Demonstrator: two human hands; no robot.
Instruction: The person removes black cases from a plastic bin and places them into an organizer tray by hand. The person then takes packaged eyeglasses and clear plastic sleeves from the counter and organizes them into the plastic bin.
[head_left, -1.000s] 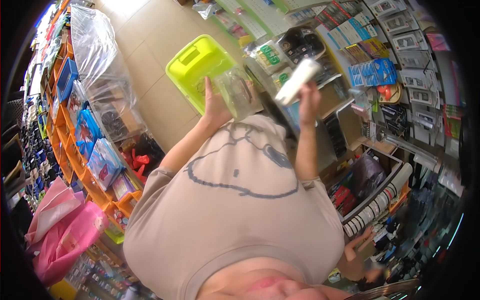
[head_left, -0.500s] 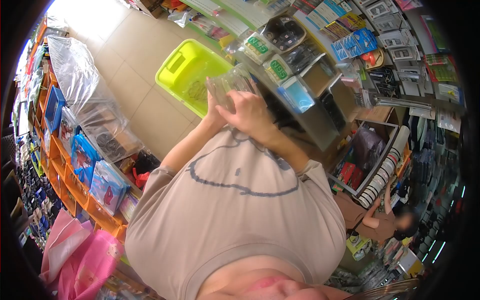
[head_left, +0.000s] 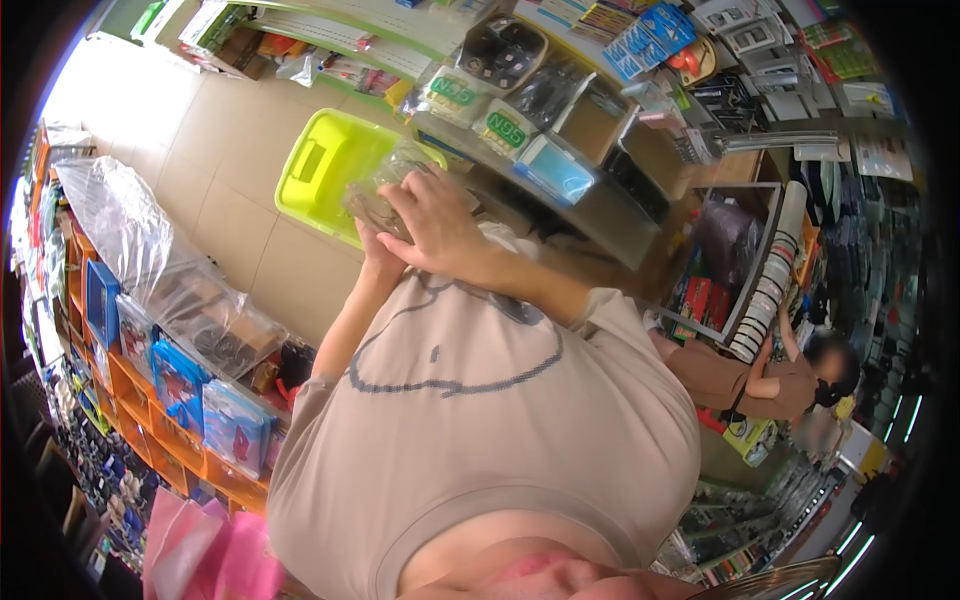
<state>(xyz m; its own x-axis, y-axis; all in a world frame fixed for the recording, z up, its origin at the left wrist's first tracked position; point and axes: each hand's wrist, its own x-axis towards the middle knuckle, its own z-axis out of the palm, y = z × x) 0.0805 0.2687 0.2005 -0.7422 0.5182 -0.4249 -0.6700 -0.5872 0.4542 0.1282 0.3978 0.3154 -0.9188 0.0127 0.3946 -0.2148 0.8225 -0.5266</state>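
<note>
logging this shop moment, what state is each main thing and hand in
clear plastic pack: held at both hands, partly covered; whether open or shut cannot be told
left hand: at the pack's near side, fingers mostly hidden
right hand: over the pack, fingers bent and touching it
green bin: open-topped, partly hidden by the pack
plastic sheet: draped, wrinkled
pink cloth: loosely folded

Free: floor (head_left: 228, 205) left of green bin (head_left: 352, 148) | Blocked: display counter (head_left: 603, 222), right
</note>
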